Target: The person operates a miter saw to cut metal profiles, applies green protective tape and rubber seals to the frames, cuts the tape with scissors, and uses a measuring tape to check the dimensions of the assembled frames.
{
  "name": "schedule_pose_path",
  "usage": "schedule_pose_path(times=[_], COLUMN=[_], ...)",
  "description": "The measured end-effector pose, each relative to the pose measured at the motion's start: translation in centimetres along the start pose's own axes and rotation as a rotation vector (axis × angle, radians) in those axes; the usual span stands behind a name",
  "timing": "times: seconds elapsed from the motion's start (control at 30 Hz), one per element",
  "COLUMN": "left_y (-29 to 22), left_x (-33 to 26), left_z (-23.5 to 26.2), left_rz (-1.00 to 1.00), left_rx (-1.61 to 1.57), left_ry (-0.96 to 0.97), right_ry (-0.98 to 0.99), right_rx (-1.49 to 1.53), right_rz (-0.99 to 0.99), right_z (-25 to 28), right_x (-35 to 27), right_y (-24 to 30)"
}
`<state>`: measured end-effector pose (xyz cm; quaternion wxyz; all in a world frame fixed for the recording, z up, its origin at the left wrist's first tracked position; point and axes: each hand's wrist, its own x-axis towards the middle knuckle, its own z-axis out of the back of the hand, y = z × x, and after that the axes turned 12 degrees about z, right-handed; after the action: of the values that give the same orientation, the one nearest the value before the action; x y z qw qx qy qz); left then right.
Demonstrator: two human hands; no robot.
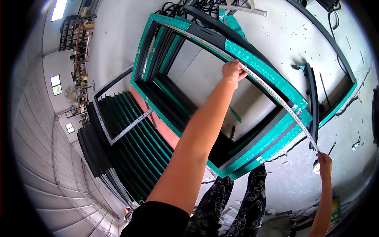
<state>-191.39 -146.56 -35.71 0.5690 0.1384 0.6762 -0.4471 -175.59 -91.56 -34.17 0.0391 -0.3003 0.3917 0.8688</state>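
Observation:
A pale tape measure blade (pixel 285 106) runs along one long side of the top window frame (pixel 272 73), a dark frame with green protective film. Near the middle of that side, my left hand (pixel 233 73) is closed, its fingers pinching the blade at the frame's edge. Beyond the frame's right corner, my right hand (pixel 324 164) grips the far part of the tape. A round whitish object (pixel 316 167) shows beside its fingers; it looks like the tape's case, partly hidden by the hand. Several similar frames lie stacked beneath the top one.
Dark ribbed profiles (pixel 130 134) with green strips lie in a pile at left, with a separate grey frame (pixel 103 118) over them. Another large frame (pixel 347 85) lies at right beside a dark bar (pixel 312 102). Black cables (pixel 169 8) tangle at the back.

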Motion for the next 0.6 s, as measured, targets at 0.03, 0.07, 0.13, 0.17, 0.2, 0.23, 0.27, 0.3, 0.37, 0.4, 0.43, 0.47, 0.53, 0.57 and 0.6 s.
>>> schedule_pose_path(times=[0.03,0.07,0.13,0.17,0.2,0.23,0.27,0.3,0.37,0.4,0.43,0.47,0.53,0.57,0.6], left_y=[-0.9,-1.7,-2.6,-2.7,-2.7,-2.8,-2.9,-3.0,-3.2,-3.3,-3.4,-3.5,-3.3,-3.2,-3.1], left_x=[0.4,0.6,0.6,0.4,0.2,0.1,0.0,0.0,-0.1,-0.2,-0.2,-0.2,0.1,0.4,0.8], left_z=[-0.1,0.2,0.4,0.4,0.4,0.4,0.4,0.3,0.4,0.6,0.8,0.9,0.9,0.7,0.3], left_rz=[0.012,0.006,0.0,0.005,0.007,0.007,0.009,0.011,0.012,0.014,0.018,0.02,0.024,0.026,0.033], left_rx=[-0.018,-0.032,0.024,0.024,0.031,0.039,0.041,0.04,0.039,0.032,0.033,0.052,0.059,0.062,0.054], left_ry=[-0.022,-0.027,-0.045,-0.044,-0.037,-0.031,-0.031,-0.031,-0.056,-0.047,-0.046,-0.043,-0.045,-0.04,-0.037], right_ry=[0.008,0.009,0.012,0.011,0.012,0.007,0.001,-0.004,0.001,0.002,0.002,-0.013,-0.03,-0.034,-0.05], right_rx=[0.001,-0.004,0.012,0.021,0.018,0.02,0.021,0.023,-0.009,-0.04,-0.041,-0.046,-0.058,-0.059,-0.082], right_rz=[0.003,0.043,0.048,0.058,0.055,0.063,0.07,0.078,0.074,0.073,0.069,0.091,0.119,0.114,0.097], right_z=[0.0,-0.5,-0.7,-0.6,-0.5,-0.4,-0.4,-0.3,-0.3,-0.3,-0.3,-0.3,0.0,0.1,0.3], right_x=[1.0,1.4,2.2,2.4,2.6,2.7,2.8,2.9,3.2,3.3,3.5,3.6,3.6,3.5,3.3], right_y=[0.4,2.0,2.0,2.0,2.0,2.0,2.1,2.1,2.7,2.8,2.8,2.8,2.4,2.4,2.3])
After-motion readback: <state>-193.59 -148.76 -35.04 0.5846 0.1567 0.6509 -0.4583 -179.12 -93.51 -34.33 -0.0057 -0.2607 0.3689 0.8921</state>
